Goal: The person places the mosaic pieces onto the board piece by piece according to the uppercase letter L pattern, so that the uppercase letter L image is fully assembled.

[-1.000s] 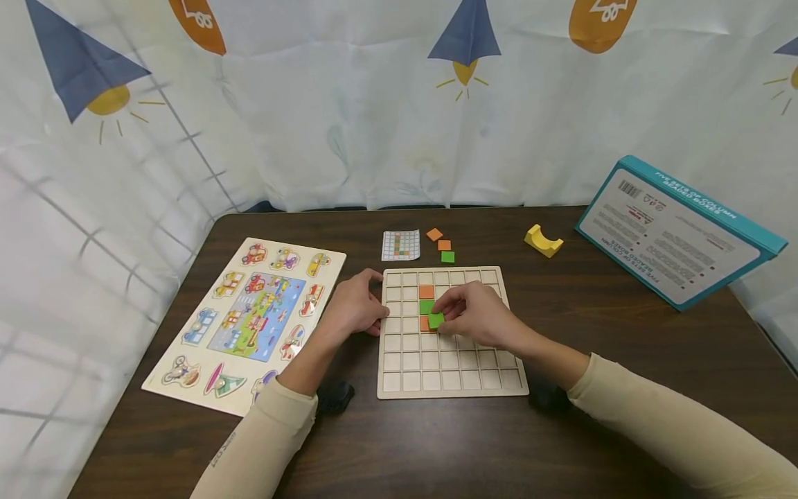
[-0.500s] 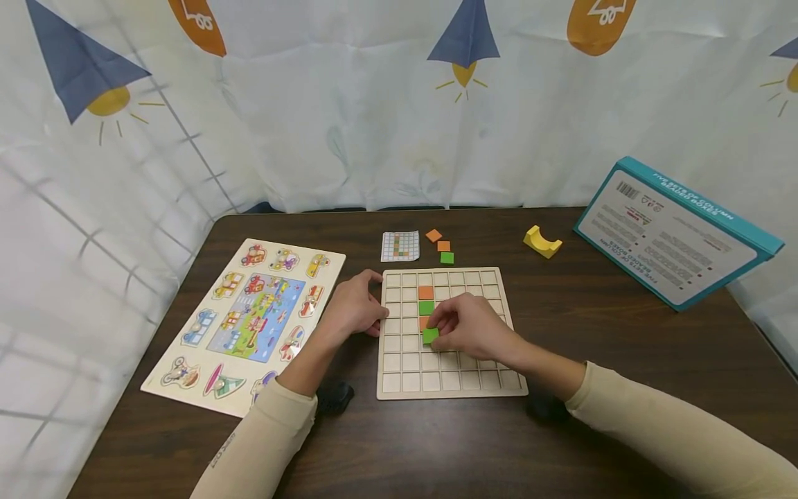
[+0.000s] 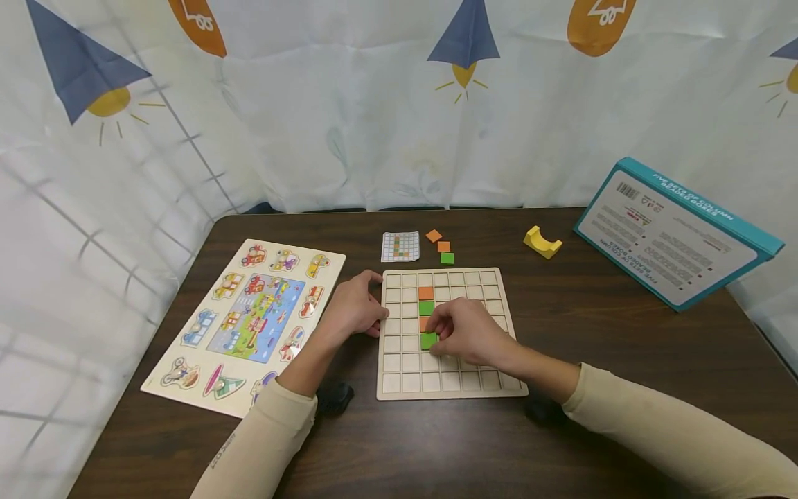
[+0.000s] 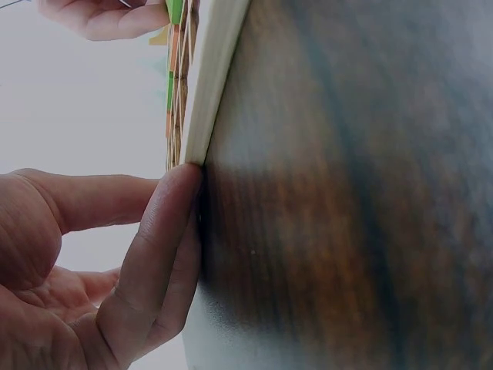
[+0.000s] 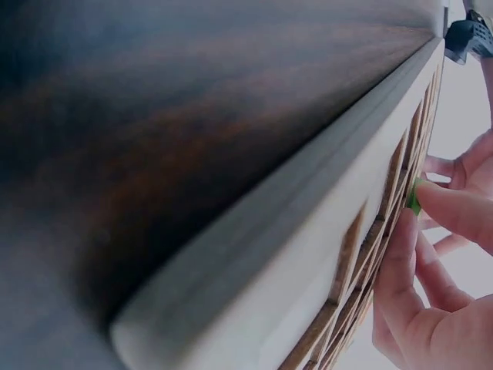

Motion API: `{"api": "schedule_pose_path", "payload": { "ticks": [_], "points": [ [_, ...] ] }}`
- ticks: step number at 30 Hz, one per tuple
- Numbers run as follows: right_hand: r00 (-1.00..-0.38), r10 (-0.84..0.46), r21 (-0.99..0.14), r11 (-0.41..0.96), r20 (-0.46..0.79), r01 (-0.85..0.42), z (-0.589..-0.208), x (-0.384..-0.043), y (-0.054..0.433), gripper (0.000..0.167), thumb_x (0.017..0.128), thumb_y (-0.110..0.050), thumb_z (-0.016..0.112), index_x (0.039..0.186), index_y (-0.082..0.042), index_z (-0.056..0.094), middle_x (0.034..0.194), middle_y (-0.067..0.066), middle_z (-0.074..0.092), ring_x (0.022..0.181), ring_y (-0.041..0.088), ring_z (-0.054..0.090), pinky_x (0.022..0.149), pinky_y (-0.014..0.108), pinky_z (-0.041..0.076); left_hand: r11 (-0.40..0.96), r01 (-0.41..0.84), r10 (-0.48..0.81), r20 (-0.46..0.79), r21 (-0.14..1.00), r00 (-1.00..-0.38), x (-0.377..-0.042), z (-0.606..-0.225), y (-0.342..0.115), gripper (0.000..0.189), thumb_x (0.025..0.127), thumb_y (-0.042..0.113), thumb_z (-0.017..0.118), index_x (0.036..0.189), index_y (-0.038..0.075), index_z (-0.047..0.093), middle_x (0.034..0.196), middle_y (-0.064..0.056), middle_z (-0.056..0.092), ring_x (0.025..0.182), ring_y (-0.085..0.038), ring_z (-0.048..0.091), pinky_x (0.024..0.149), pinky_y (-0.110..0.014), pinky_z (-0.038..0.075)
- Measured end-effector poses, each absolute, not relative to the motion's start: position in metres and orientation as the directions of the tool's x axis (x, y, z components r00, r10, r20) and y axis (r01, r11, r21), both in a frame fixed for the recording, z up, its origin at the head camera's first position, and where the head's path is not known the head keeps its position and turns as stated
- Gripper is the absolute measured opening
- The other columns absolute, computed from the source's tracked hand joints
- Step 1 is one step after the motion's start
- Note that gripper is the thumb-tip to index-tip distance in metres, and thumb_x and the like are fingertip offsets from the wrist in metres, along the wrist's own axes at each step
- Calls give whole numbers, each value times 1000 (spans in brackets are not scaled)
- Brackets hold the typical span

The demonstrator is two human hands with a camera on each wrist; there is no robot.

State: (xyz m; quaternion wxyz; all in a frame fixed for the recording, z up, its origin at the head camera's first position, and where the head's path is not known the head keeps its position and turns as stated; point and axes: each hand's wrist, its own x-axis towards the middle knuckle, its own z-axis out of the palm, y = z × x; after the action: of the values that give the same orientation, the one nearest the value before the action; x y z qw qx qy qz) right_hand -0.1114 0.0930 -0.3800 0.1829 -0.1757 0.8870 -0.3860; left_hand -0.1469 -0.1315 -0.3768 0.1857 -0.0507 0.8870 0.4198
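My right hand [image 3: 470, 333] pinches a green square tile [image 3: 428, 341] between thumb and fingers. The tile lies at a cell of the wooden grid board [image 3: 453, 398], just below an orange tile [image 3: 424, 324] partly hidden by my fingers. In the right wrist view, the green tile [image 5: 414, 198] shows only as a sliver between the fingertips. Higher in that column sit another green tile [image 3: 427, 308] and an orange tile [image 3: 426, 292]. My left hand [image 3: 357, 305] touches the board's left edge; in the left wrist view, a straight finger [image 4: 150, 254] meets that edge.
Behind the board lie a printed pattern card [image 3: 400, 247], two loose orange tiles [image 3: 444, 246] and a loose green tile [image 3: 447, 258]. A vehicle puzzle board [image 3: 249, 326] is on the left. At the right are a yellow curved block [image 3: 543, 242] and a teal-edged box [image 3: 673, 235].
My right hand has moved down and slightly left with the green tile, from over the lower orange tile to the cell below it. The left hand has stayed at the board's edge.
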Motion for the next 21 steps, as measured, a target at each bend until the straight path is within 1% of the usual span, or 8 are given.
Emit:
{"api": "schedule_pose_path", "payload": {
  "ticks": [7, 14, 21],
  "points": [
    [-876, -446, -734, 654, -181, -181, -380, -111, 91, 21, 76, -3, 88, 91, -10, 76, 80, -2, 67, 73, 11, 60, 68, 26, 55, 657, -243, 63, -373, 714, -926, -147, -377, -132, 64, 89, 0, 72, 147, 8, 49, 87, -15, 72, 54, -19, 70, 51, -33, 64],
    [-877, -455, -727, 654, -155, -211, -382, -111, 92, 22, 75, -4, 89, 91, -11, 76, 82, -2, 69, 73, 9, 61, 69, 24, 56, 664, -211, 86, -355, 717, -931, -149, -378, -133, 63, 88, -1, 71, 147, 5, 49, 88, -17, 72, 52, -19, 70, 51, -34, 64],
    [-873, -462, -738, 642, -157, -207, -382, -111, 94, 22, 76, -5, 89, 92, -11, 76, 83, -1, 70, 74, 10, 62, 69, 24, 57, 667, -215, 84, -358, 713, -930, -148, -378, -132, 64, 88, 0, 72, 148, 6, 48, 89, -16, 72, 52, -18, 70, 51, -33, 64]
  ]
}}
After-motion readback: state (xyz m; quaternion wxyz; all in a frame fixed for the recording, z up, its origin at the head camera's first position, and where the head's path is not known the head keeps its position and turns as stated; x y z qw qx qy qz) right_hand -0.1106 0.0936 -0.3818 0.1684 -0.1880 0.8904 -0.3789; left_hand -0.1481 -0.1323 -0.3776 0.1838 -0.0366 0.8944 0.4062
